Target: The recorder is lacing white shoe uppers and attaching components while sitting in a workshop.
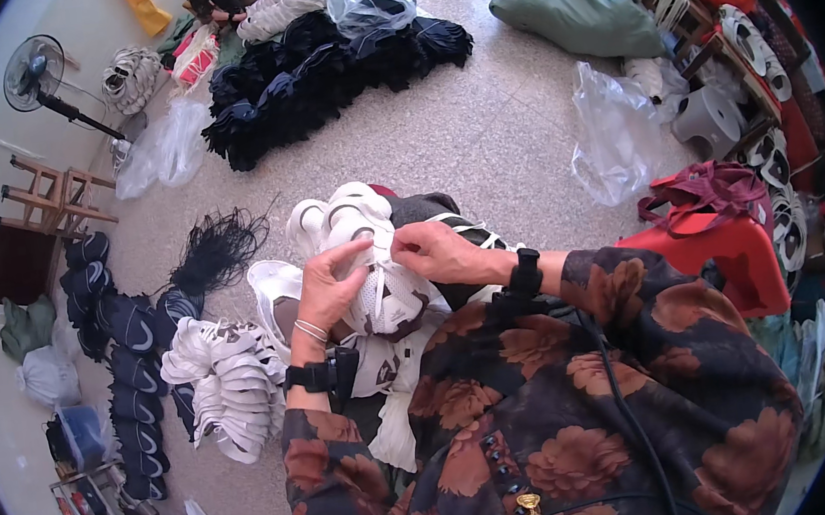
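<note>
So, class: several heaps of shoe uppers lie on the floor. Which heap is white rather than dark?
The white heap of shoe uppers just beside the left hand. The row further left and the big pile ahead are dark navy or black.

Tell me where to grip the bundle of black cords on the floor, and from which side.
Grip the bundle of black cords at its dense dark middle, coming from above. The strands look gathered there, while the ends fan out loose toward the upper right, so a pinch at the tips would likely catch only a few. It lies flat on the floor.
</note>
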